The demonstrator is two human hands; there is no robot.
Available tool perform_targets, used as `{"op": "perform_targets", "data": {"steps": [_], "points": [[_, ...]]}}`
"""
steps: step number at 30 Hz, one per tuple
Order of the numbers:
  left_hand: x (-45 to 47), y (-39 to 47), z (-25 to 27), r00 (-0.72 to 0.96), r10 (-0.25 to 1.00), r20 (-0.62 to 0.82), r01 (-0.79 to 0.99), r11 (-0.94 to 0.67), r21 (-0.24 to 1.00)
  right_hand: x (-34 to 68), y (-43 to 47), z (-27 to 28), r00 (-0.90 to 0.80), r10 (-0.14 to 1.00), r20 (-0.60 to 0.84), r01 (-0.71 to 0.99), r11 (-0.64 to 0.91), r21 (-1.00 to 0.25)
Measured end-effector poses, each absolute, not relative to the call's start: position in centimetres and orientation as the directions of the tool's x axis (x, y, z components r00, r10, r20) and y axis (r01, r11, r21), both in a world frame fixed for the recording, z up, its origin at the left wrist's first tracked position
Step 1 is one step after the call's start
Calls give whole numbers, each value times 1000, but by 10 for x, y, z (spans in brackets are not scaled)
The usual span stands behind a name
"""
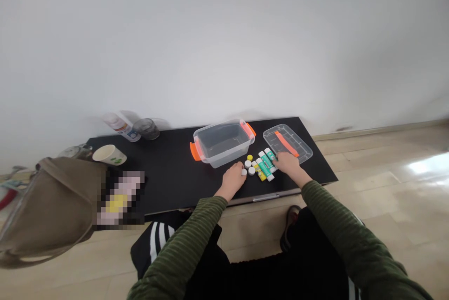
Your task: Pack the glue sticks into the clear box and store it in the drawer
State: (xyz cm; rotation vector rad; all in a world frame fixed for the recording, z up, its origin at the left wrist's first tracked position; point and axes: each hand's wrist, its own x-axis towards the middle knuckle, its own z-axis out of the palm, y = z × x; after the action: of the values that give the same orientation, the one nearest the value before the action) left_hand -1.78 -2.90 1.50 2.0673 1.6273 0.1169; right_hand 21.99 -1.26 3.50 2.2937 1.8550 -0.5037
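Note:
My left hand [233, 182] rests on the black table with its fingers curled against a small white round piece [244, 172]. Close by stand two more white round pieces [251, 171] and a yellow one [249, 157]. Green-and-white glue sticks [264, 168] lie side by side, with yellow-labelled sticks [260, 171] along their left. My right hand [287, 163] has its fingers closed on the rightmost green glue stick [270, 154], hiding its lower end. Behind them sits an uncovered clear plastic box [224, 155] with orange latches.
The box's clear lid [304, 146] with an orange handle lies right, partly under my right hand. Left on the table [168, 173] are a paper cup [109, 155], a dark glass [147, 129] and a spray can [121, 127]. A brown bag [52, 206] overlaps the left end.

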Motion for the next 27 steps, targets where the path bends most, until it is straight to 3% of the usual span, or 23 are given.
{"op": "perform_targets", "data": {"steps": [12, 16, 18, 21, 24, 27], "points": [[-20, -27, 13, 266, 939, -219, 859, -128, 496, 223, -8, 32, 170, 921, -349, 969, -222, -112], [-24, -20, 19, 211, 960, -182, 780, -53, 624, 229, -12, 43, 187, 930, -315, 922, -277, -272], [-25, -15, 22, 159, 971, -178, 639, 36, 768, 232, -18, 52, 191, 932, -308, 842, -318, -437], [-22, -11, 28, 109, 956, -274, 223, 245, 944, 231, -31, 64, 196, 942, -272, 657, -332, -677], [-16, -13, 33, 177, 916, -360, -197, 391, 899, 226, -45, 70, 147, 970, -192, 481, -240, -843], [-12, -19, 38, 270, 881, -389, -414, 471, 779, 219, -56, 71, 0, 988, -157, 393, -144, -908]]}}
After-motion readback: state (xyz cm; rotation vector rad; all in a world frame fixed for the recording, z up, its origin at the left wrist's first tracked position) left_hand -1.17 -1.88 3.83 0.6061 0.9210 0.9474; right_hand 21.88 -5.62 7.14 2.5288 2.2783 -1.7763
